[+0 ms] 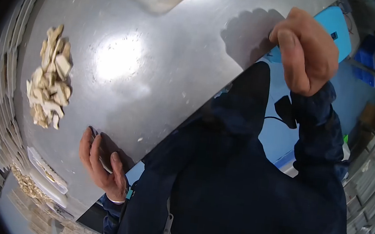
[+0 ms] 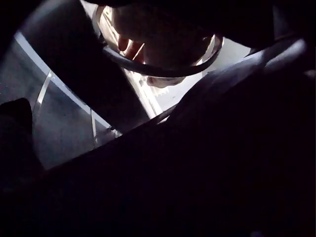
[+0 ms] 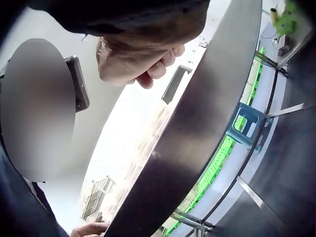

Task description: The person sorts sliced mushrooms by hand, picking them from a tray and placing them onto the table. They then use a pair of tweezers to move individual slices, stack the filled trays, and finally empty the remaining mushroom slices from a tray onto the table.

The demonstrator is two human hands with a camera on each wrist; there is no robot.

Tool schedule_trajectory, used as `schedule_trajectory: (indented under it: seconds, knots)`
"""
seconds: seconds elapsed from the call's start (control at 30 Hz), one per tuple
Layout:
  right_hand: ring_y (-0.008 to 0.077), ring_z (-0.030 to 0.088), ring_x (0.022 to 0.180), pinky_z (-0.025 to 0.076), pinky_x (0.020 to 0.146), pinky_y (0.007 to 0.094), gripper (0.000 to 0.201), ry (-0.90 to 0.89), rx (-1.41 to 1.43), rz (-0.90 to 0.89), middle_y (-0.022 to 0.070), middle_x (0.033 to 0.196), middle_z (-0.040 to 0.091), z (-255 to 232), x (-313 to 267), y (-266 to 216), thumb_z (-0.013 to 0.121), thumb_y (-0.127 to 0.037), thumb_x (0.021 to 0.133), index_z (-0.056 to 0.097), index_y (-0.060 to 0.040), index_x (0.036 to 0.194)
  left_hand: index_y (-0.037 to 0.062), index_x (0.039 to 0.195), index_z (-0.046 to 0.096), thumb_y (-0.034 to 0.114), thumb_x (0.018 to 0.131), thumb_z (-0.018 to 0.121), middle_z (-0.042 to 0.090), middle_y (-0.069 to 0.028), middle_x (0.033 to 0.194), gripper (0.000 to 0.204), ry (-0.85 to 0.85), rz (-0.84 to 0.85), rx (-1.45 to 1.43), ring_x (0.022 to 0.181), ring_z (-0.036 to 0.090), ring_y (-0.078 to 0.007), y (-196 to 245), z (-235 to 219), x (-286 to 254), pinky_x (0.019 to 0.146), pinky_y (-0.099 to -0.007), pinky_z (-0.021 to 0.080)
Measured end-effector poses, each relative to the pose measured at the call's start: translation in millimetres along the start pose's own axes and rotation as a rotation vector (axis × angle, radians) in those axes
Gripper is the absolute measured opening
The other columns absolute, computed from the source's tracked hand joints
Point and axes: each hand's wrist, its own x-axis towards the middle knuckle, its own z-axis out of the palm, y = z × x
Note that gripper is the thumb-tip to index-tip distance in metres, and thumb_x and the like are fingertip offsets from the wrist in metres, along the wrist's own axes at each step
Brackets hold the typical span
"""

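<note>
My right hand (image 1: 308,52) is raised near the right edge of the steel table (image 1: 171,59), its fingers curled in with nothing visible in them. In the right wrist view that same hand (image 3: 143,61) also appears curled, high against the bright background. My left hand (image 1: 103,167) rests at the table's near edge, fingers loosely bent and thumb apart, holding nothing. Beyond its fingertips lies a loose pile of pale, irregular slices (image 1: 49,87) that look like sliced mushrooms. The left wrist view is mostly dark, with only parts of the fingers (image 2: 133,51) showing.
A translucent tray (image 1: 163,5) with pale pieces stands at the table's far side. Stacked white trays (image 1: 0,100) line the left edge, near a heap of small pale bits (image 1: 31,185). To the right is a light-blue stool-like object (image 1: 340,30).
</note>
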Motion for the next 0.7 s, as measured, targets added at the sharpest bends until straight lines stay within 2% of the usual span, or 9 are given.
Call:
schedule_trajectory:
  seconds: [0.07, 0.1, 0.2, 0.3, 0.4, 0.47, 0.5, 0.63, 0.7]
  knots:
    - [0.0180, 0.048, 0.050, 0.037, 0.048, 0.0288, 0.006, 0.018, -0.005, -0.136, 0.0084, 0.060, 0.051, -13.6, 3.7, 25.7, 0.059, -0.003, 0.077, 0.059, 0.0019, 0.074, -0.0024, 0.127, 0.047, 0.016, 0.092, 0.052, 0.038, -0.0214, 0.139, 0.040, -0.074, -0.038, 0.010, 0.128, 0.036, -0.0360, 9.5, 1.7, 18.2, 0.104, -0.0438, 0.031]
    - [0.0131, 0.047, 0.052, 0.036, 0.047, 0.0272, 0.009, 0.035, 0.060, 0.051, 0.0074, 0.062, 0.053, -25.8, 1.8, 29.2, 0.056, -0.003, 0.080, 0.058, 0.0029, 0.073, -0.0021, 0.127, 0.046, 0.017, 0.092, 0.052, 0.037, -0.0213, 0.139, 0.041, -0.078, -0.064, -0.002, 0.129, 0.036, -0.0361, 17.2, 5.5, 28.7, 0.105, -0.0442, 0.030]
    - [0.0119, 0.048, 0.054, 0.037, 0.049, 0.0258, 0.013, 0.273, -0.017, 0.292, 0.0075, 0.064, 0.055, -65.8, -15.2, 67.4, 0.055, -0.006, 0.082, 0.058, 0.0035, 0.073, -0.0010, 0.132, 0.041, 0.022, 0.094, 0.050, 0.029, -0.0213, 0.144, 0.046, -0.151, -0.143, -0.020, 0.133, 0.029, -0.0355, 40.9, 12.0, 52.0, 0.108, -0.0449, 0.024]
    - [0.0139, 0.050, 0.056, 0.041, 0.055, 0.0253, 0.015, 0.293, -0.092, 0.628, 0.0072, 0.066, 0.055, -107.9, -49.2, 114.7, 0.055, -0.009, 0.084, 0.059, 0.0037, 0.078, 0.0000, 0.137, 0.032, 0.026, 0.096, 0.047, 0.019, -0.0206, 0.147, 0.051, -0.181, -0.211, -0.054, 0.136, 0.020, -0.0344, 63.5, 22.3, 70.4, 0.110, -0.0447, 0.020]
    - [0.0175, 0.054, 0.063, 0.045, 0.062, 0.0273, 0.016, 0.168, -0.325, 0.928, 0.0081, 0.073, 0.059, -128.0, -94.4, 173.4, 0.057, -0.012, 0.084, 0.060, 0.0025, 0.089, 0.0000, 0.139, 0.028, 0.030, 0.097, 0.042, 0.014, -0.0207, 0.148, 0.053, -0.102, -0.133, 0.024, 0.137, 0.019, -0.0345, 66.2, 46.9, 76.7, 0.110, -0.0446, 0.021]
    - [0.0200, 0.058, 0.074, 0.047, 0.067, 0.0307, 0.023, 0.003, -0.470, 1.022, 0.0092, 0.090, 0.062, -143.1, -139.2, 223.7, 0.058, -0.015, 0.083, 0.059, -0.0004, 0.101, -0.0018, 0.139, 0.026, 0.031, 0.097, 0.036, 0.014, -0.0220, 0.147, 0.054, -0.045, -0.139, -0.061, 0.137, 0.018, -0.0347, 64.7, 57.5, 75.0, 0.111, -0.0452, 0.018]
    - [0.0270, 0.059, 0.092, 0.048, 0.078, 0.0364, 0.038, -0.082, -0.471, 1.095, 0.0150, 0.109, 0.059, -152.3, -167.8, 251.5, 0.061, -0.019, 0.080, 0.055, 0.0005, 0.113, -0.0022, 0.139, 0.026, 0.031, 0.097, 0.036, 0.014, -0.0222, 0.147, 0.054, -0.051, -0.121, -0.016, 0.137, 0.018, -0.0348, 64.9, 57.1, 76.3, 0.111, -0.0455, 0.017]
    - [0.0398, 0.050, 0.111, 0.040, 0.097, 0.0422, 0.058, -0.281, -0.552, 1.070, 0.0247, 0.118, 0.053, -159.3, -244.3, 328.4, 0.063, -0.029, 0.078, 0.048, 0.0048, 0.123, -0.0022, 0.138, 0.029, 0.033, 0.097, 0.035, 0.018, -0.0225, 0.147, 0.054, -0.043, -0.082, 0.093, 0.137, 0.019, -0.0353, 69.3, 58.8, 80.0, 0.111, -0.0459, 0.017]
    - [0.0396, 0.050, 0.111, 0.041, 0.096, 0.0421, 0.060, -0.322, -0.543, 1.029, 0.0254, 0.118, 0.053, -158.0, -268.5, 352.1, 0.063, -0.032, 0.078, 0.048, 0.0048, 0.123, -0.0012, 0.138, 0.030, 0.035, 0.097, 0.034, 0.021, -0.0230, 0.146, 0.055, -0.024, -0.092, 0.116, 0.136, 0.021, -0.0360, 68.9, 59.2, 78.4, 0.111, -0.0458, 0.017]
